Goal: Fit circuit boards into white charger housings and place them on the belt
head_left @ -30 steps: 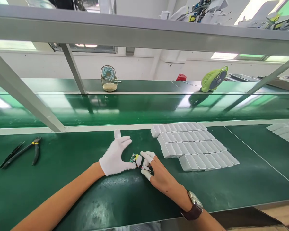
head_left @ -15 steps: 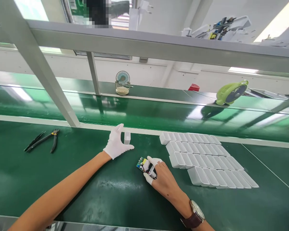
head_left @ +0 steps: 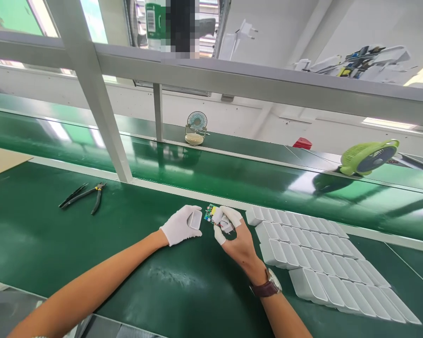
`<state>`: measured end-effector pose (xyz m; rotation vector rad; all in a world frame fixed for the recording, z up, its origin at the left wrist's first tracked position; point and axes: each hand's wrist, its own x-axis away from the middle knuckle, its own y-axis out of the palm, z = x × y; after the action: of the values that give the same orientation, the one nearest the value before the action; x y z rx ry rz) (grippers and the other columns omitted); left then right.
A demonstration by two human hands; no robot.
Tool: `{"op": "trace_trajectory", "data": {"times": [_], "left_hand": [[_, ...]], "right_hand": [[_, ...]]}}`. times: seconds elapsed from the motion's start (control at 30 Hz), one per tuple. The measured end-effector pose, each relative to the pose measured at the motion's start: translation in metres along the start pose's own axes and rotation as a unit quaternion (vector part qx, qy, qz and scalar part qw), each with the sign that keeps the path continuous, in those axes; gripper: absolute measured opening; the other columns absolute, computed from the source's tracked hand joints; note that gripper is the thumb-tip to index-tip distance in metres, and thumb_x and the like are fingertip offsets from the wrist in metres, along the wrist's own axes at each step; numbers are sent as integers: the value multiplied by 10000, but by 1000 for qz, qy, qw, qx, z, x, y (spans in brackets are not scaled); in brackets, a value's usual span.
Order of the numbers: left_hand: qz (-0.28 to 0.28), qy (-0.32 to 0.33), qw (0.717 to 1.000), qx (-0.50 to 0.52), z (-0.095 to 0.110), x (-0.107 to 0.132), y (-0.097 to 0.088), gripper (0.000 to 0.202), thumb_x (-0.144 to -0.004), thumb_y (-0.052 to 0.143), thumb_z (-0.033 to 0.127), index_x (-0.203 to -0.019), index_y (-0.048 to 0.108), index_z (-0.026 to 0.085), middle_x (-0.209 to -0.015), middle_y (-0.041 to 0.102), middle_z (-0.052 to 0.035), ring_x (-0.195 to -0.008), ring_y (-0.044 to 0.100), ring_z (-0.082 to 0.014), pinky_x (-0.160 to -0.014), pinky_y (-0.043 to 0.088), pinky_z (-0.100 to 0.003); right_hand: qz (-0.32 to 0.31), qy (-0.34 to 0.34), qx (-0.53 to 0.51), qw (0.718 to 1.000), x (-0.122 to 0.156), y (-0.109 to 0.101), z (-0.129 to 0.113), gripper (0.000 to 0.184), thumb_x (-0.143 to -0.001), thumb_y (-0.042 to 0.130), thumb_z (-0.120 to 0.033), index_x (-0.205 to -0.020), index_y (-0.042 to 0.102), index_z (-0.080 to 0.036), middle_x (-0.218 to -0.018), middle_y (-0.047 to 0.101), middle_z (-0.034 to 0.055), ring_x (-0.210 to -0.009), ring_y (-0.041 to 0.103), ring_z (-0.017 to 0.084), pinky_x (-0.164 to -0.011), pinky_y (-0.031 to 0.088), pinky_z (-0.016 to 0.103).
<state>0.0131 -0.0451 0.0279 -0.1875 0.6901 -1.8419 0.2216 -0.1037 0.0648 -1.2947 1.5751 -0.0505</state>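
Note:
My left hand (head_left: 181,226), in a white glove, is closed around a small white plastic case (head_left: 195,219) whose open side faces up and to the right. Close beside it, my right hand (head_left: 234,231) wears white finger cots and pinches a circuit board (head_left: 211,213) between thumb and fingers. Green board, a yellow part and white parts show on it; its right end is partly hidden by my fingers. A narrow gap separates the board from the case. Both are held over the green work surface (head_left: 134,263).
Several rows of white plastic cases (head_left: 313,249) stand at the right. Pliers (head_left: 91,195) and dark tweezers (head_left: 73,195) lie at the left. Behind the bench edge runs a green belt (head_left: 232,173), with a small fan (head_left: 196,126) and a green fan (head_left: 368,157) beyond. A metal post (head_left: 102,103) rises at left.
My left hand has closed on the white case, which stood on the surface before. My right hand has brought the circuit board up beside it. The camera view has shifted.

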Motion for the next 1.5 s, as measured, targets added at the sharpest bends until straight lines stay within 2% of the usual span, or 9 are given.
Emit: {"op": "trace_trajectory", "data": {"times": [0.07,0.17,0.33,0.5,0.73,0.93,1.17,1.37,1.5], "left_hand": [[15,29,999,-24,-5,8,3,772,-573,867,213,-1278,556,262,-1237,622,-66,-1124,624,-273,-966,531,-442],[21,83,995,-46,-12,13,9,833,-563,887,215,-1312,531,278,-1226,615,-79,-1139,610,-285,-960,532,-459],[49,119,990,-60,-18,15,13,799,-626,872,275,-1332,499,277,-1206,603,-96,-1088,635,-264,-921,558,-441],[62,159,982,-82,-15,17,9,731,-695,826,294,-1337,477,265,-1189,609,-109,-1094,638,-259,-903,572,-421],[47,191,975,-107,-13,17,8,699,-757,772,296,-1368,433,278,-1184,624,-103,-1087,634,-255,-894,569,-425],[61,233,964,-115,-12,16,7,661,-799,731,301,-1373,408,263,-1162,629,-107,-1066,632,-250,-883,568,-421],[37,205,972,-107,-11,17,6,648,-774,742,284,-1350,446,270,-1183,636,-104,-1089,631,-256,-922,551,-426],[61,251,961,-103,-9,16,4,602,-812,690,213,-1359,439,251,-1141,646,-105,-1057,621,-245,-883,556,-402],[57,245,963,-102,-10,16,5,593,-802,693,213,-1344,455,245,-1151,643,-105,-1054,611,-245,-899,548,-416]], "right_hand": [[-4,-46,7,999,9,2,-3,622,-884,595,-121,-1464,413,-252,-1281,576,145,-1040,653,245,-741,627,362],[-11,-102,28,994,17,2,-9,710,-880,605,-78,-1512,351,-280,-1315,553,152,-1127,622,270,-779,632,385],[-24,-143,61,988,16,0,-16,742,-876,611,-67,-1527,331,-285,-1247,596,137,-1158,604,297,-887,603,478],[-49,-131,50,989,16,0,-17,741,-899,578,-98,-1552,265,-256,-1183,639,125,-1081,646,276,-919,587,496],[-78,-97,46,991,17,1,-15,702,-912,552,-145,-1546,270,-249,-1164,661,116,-1069,660,281,-958,566,517],[-73,-102,61,990,18,4,-16,681,-920,545,-143,-1539,274,-226,-1137,662,121,-1044,665,274,-959,568,520],[-83,-94,70,990,20,3,-18,704,-923,549,-158,-1556,251,-236,-1176,661,124,-1084,664,289,-980,560,533],[-75,-96,67,990,21,5,-17,735,-920,553,-140,-1571,228,-244,-1208,655,125,-1112,654,290,-972,566,533],[-77,-102,71,989,22,7,-15,708,-928,558,-145,-1562,253,-229,-1170,660,129,-1099,654,288,-965,569,534]]}}
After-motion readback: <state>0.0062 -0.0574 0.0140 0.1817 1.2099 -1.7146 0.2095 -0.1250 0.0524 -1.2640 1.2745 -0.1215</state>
